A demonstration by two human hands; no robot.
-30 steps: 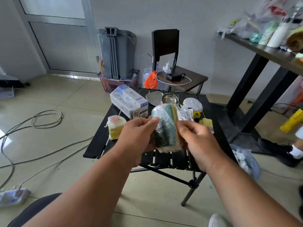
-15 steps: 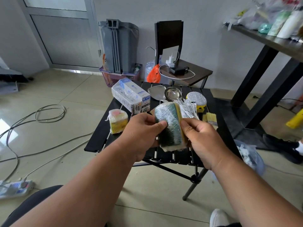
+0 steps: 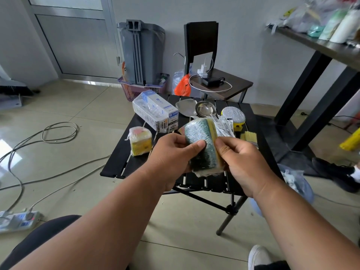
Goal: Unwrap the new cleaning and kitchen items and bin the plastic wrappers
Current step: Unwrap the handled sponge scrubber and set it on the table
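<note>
I hold a plastic-wrapped pack of green and yellow scouring sponges [image 3: 200, 139] above the near edge of a small black slatted table [image 3: 120, 162]. My left hand [image 3: 173, 156] grips its left side, thumb pressed on the green face. My right hand [image 3: 241, 160] pinches the wrap on its right edge. On the table lie a wrapped yellow sponge pack [image 3: 140, 141], a wrapped white and blue box [image 3: 155, 112], two steel ladles [image 3: 196, 109], a round scrubber [image 3: 233, 115] and a yellow brush [image 3: 249, 136].
A light plastic bag with crumpled wrappers [image 3: 296, 182] sits on the floor right of the table. Behind stand a grey bin [image 3: 142, 53], a pink basket [image 3: 134, 88] and a dark chair [image 3: 220, 82]. Cables [image 3: 58, 131] cross the floor at left. Someone's shoe [image 3: 335, 172] is at right.
The view has tilted and shifted slightly. The sponge pack stays between both hands, and my left thumb has slid a little further across its green face.
</note>
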